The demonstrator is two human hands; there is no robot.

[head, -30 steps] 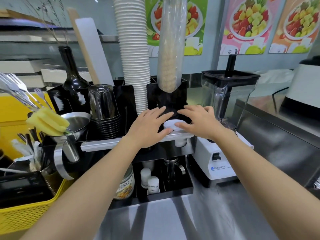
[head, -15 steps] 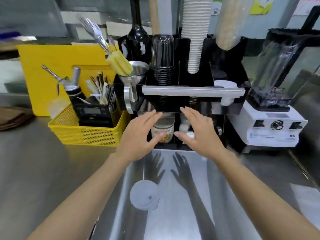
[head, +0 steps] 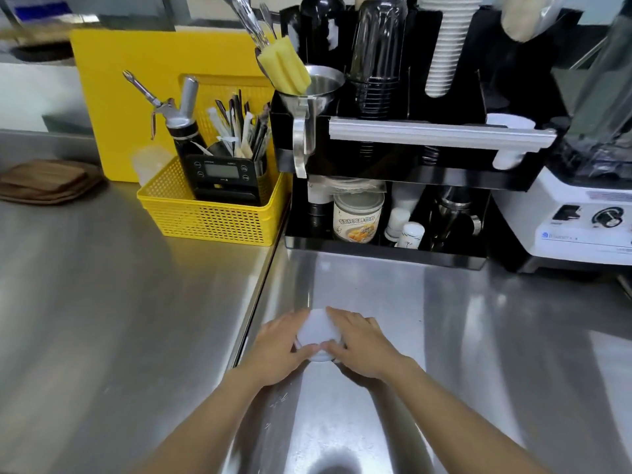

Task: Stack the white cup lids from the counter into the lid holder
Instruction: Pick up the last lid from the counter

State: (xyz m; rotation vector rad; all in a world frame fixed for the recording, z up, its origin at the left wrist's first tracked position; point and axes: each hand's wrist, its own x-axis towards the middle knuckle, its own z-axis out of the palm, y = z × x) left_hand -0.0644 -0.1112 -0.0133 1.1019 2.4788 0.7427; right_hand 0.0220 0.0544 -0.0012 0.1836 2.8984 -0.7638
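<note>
Between both hands, left hand (head: 278,347) and right hand (head: 362,343) clasp the white lid (head: 319,331) on the counter (head: 444,336); lid holder (head: 509,126) well ahead already holds lids, this one apparently the last.

Surface (head: 119,319): brushed stainless steel, smooth, with a soft sheen and streaked reflections.
Lid (head: 319,328): white plastic, smooth, matt to faintly translucent.
Organiser rack (head: 444,107): black plastic or acrylic, glossy; front rail (head: 437,133) silver metal, satin.
Funnel (head: 321,87): polished metal, mirror-bright.
Basket (head: 212,217): yellow perforated plastic, slightly shiny.
Board (head: 136,83): yellow plastic, smooth, matt.
Sponge (head: 284,68): yellow foam, porous.
Coasters (head: 48,181): dark wood, matt, grain visible.
Cup stack (head: 444,46): white, ribbed, looks like paper.
Blender base (head: 581,220): white plastic, glossy.
Can (head: 357,213): printed paper-like label.
</note>
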